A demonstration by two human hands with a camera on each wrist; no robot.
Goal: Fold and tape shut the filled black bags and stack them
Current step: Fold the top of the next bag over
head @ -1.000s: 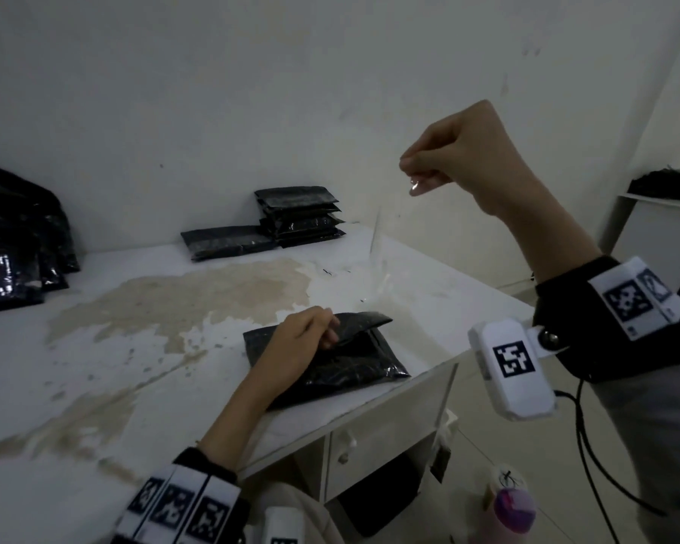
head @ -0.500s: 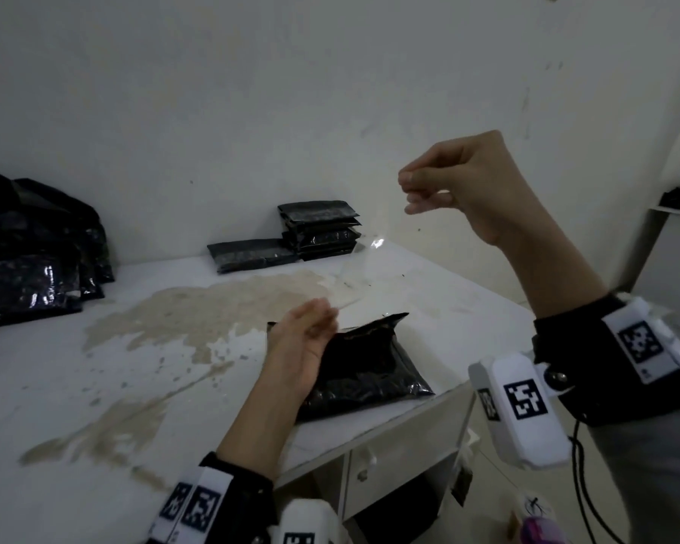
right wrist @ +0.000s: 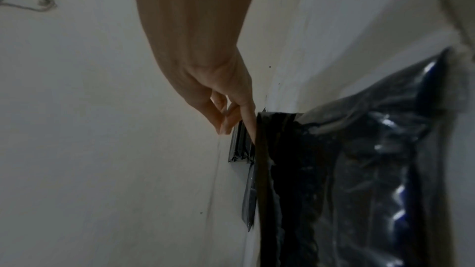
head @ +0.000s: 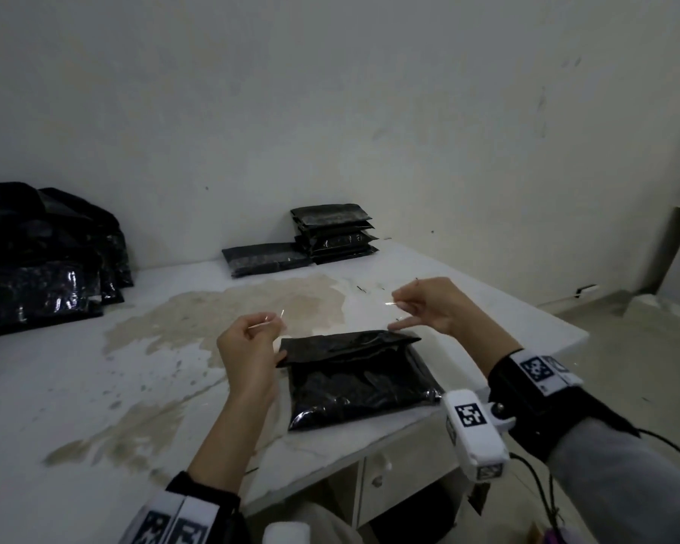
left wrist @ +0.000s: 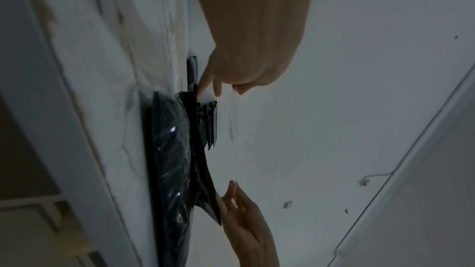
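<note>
Both hands pinch tape (head: 332, 312) | bag (head: 360, 376) flat, fold facing wall

Left hand (head: 248, 347) and right hand (head: 428, 308) raised, fingers pinched.

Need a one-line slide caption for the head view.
Both hands, left hand and right hand, stretch clear tape above folded black bag.

Dim room: scuffed white wall (head: 330, 111), stained white table (head: 75, 386), pale floor (head: 644, 347)
</note>
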